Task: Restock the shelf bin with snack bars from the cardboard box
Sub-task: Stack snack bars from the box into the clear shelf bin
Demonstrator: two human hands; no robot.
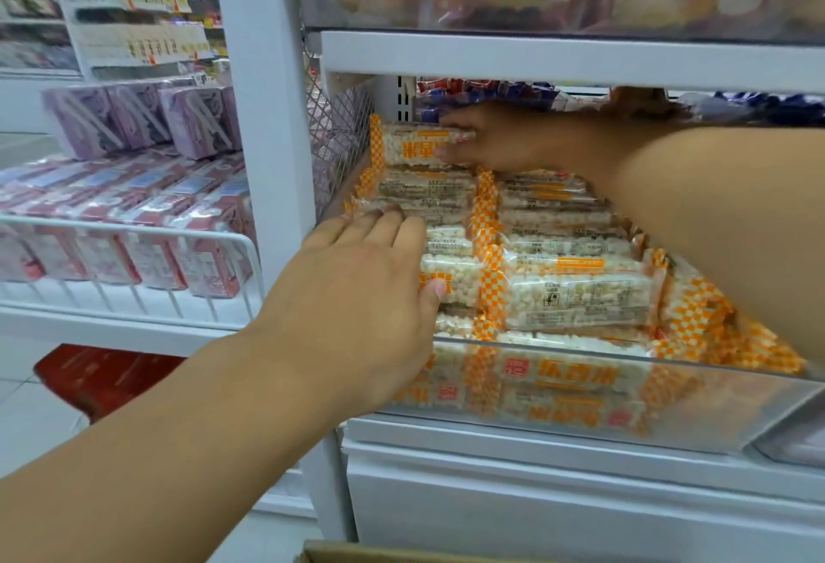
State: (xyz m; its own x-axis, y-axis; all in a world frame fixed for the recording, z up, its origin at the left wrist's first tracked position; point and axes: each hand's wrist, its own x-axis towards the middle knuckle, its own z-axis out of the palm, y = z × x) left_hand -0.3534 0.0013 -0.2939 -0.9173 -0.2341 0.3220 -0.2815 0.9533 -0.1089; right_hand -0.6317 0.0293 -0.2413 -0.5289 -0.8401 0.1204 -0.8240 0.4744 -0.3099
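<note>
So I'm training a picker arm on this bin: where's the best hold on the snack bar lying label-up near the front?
Probably across the middle of that snack bar, pinching its long edges from above and the front. It lies flat on top of the pile, and the clear bin is open there; the crimped checkered ends look flimsy.

Bars (576, 290) stacked in bin (580, 422) on shelf; left hand (357, 290) on front-left bars, right hand (504, 140) at rear bar; box (357, 553) below; basket (134, 259) left.
</note>
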